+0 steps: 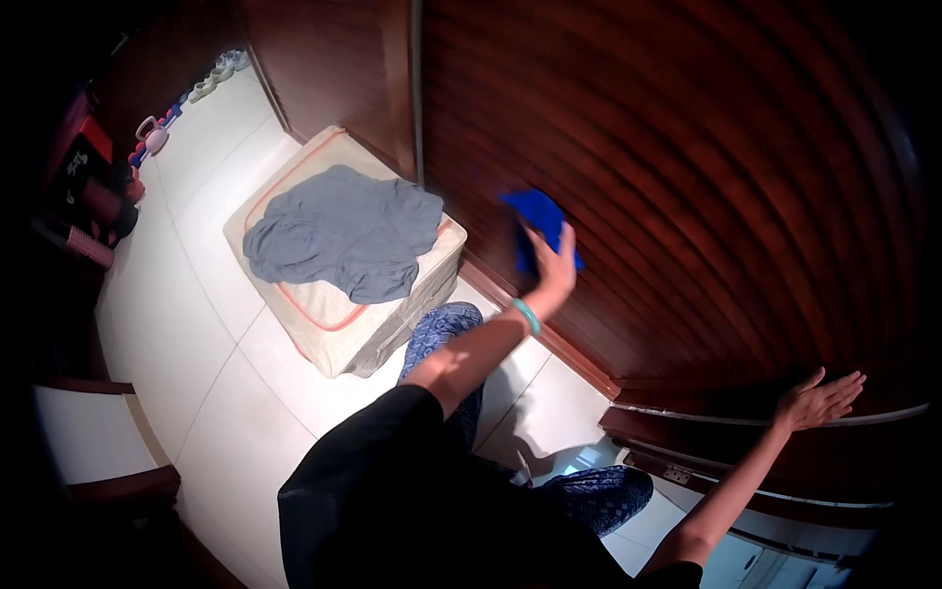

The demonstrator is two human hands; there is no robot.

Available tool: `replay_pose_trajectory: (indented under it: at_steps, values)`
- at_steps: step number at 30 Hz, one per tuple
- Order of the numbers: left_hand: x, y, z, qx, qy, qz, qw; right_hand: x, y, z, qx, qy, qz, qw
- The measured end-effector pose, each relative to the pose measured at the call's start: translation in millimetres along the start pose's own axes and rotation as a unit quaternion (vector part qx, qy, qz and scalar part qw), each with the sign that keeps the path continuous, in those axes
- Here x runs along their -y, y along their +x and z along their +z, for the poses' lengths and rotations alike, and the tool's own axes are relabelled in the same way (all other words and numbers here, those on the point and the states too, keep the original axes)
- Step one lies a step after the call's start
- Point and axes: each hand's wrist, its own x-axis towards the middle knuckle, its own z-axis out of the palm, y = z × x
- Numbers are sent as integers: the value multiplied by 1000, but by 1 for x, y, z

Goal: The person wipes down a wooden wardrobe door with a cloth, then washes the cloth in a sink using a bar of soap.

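My left hand (555, 267), with a pale green bangle (527, 316) at its wrist, presses a bright blue cloth (540, 213) against the lower part of a dark wooden door (677, 216) with ribbed slats. Part of the cloth is hidden behind the fingers and slightly blurred. Over on the right, my right hand (822, 402) lies with fingers stretched out by the door's edge, holding nothing; whether its palm touches the wood I cannot tell.
A beige fabric storage box (324, 329) with orange piping stands left of my knees, a crumpled grey garment (343, 231) on top. Shoes (211, 83), a pink kettlebell (152, 134) and a dark bag (98, 191) line the far left of the white tiled floor (211, 285).
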Motion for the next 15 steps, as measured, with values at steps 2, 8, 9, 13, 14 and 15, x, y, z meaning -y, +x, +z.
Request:
replay_pose_trajectory:
  at_steps: [2, 8, 9, 13, 14, 15]
  values:
    - [14, -22, 3, 66, 138, 23, 988, -1, 0, 2, -2, -9, -3, 1000]
    - [-3, 33, -15, -84, -19, -171, 981, -3, -1, 4, 0, -14, 11, 1000]
    - [10, 54, -24, -105, -38, -123, 986, -3, -2, 4, -1, -16, 9, 1000]
    - [28, 115, -74, -109, 39, -152, 982, -4, -4, 4, -9, -5, 5, 1000]
    - [40, 127, -86, -101, 51, -162, 980, -5, -6, 5, -13, -4, 0, 1000]
    - [49, 138, -95, -104, 44, -176, 978, -5, -6, 5, -13, 4, 6, 1000]
